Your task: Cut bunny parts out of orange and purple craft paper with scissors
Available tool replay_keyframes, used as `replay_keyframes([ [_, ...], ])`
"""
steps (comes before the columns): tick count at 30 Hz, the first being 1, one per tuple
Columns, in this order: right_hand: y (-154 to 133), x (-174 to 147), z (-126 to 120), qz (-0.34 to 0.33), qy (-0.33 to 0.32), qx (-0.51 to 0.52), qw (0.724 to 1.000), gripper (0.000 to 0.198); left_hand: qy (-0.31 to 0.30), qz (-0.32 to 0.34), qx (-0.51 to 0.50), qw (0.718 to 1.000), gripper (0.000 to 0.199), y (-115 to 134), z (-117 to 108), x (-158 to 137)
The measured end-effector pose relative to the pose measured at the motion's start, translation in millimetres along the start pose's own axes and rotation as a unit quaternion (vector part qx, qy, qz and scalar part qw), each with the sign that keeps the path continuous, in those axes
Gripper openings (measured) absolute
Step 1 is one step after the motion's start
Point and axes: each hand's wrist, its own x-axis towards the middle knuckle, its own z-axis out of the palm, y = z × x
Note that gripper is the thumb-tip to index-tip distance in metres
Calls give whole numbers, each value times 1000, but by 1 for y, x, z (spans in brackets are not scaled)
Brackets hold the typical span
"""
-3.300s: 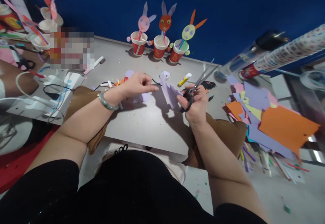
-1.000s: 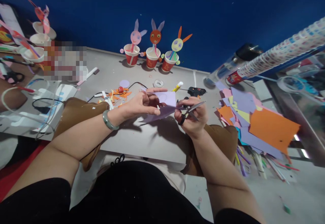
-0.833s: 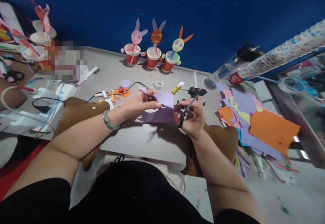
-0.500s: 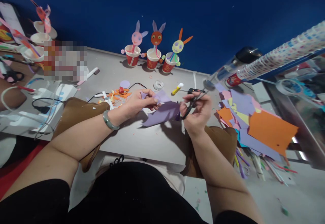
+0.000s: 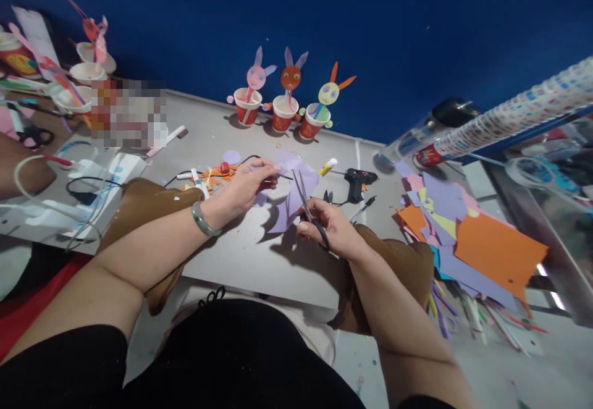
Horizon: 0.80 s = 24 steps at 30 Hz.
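Observation:
My left hand [image 5: 259, 181] pinches a sheet of purple paper [image 5: 283, 206] by its upper left part, holding it above the table. In my right hand [image 5: 331, 227] is a pair of black-handled scissors [image 5: 306, 202], its fingers through the handles. The blades point up and away from me, across the right side of the purple paper. Whether they are cutting it I cannot tell. Just beyond the paper lies a yellow glue stick [image 5: 328, 167], and a black glue gun [image 5: 359, 185] rests right of it. A purple paper circle [image 5: 231, 157] lies behind my left hand.
Several paper cups with rabbit figures, one a red cup [image 5: 285, 115], stand at the back by the blue wall. Coloured paper [image 5: 500, 245] is piled at right beside a long stack of cups [image 5: 514, 109]. At left are a white power strip [image 5: 115, 174] and another person's arm [image 5: 23, 171].
My right hand has swung left and turned the scissors, bringing the blades up to the purple paper. The paper has turned in my left hand. The glue gun has come into fuller view.

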Motion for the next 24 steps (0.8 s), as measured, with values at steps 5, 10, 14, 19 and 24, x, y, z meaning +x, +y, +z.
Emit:
replay_keyframes([
  [5, 0, 1, 4, 33, -15, -19, 999, 46, 9, 7, -30, 999, 27, 0, 2, -1],
  [10, 4, 3, 9, 39, 16, -40, 998, 47, -9, -9, -43, 999, 22, -2, 3, -4],
  [14, 9, 5, 13, 24, 26, -7, 999, 49, -31, -21, -21, 999, 26, -8, 3, -6],
  [19, 12, 5, 13, -2, 40, 19, 999, 52, -81, -34, -22, 996, 31, -17, 3, -9],
  [24, 12, 5, 13, -18, 50, 22, 998, 55, -108, -35, -15, 993, 35, -20, 3, -12],
])
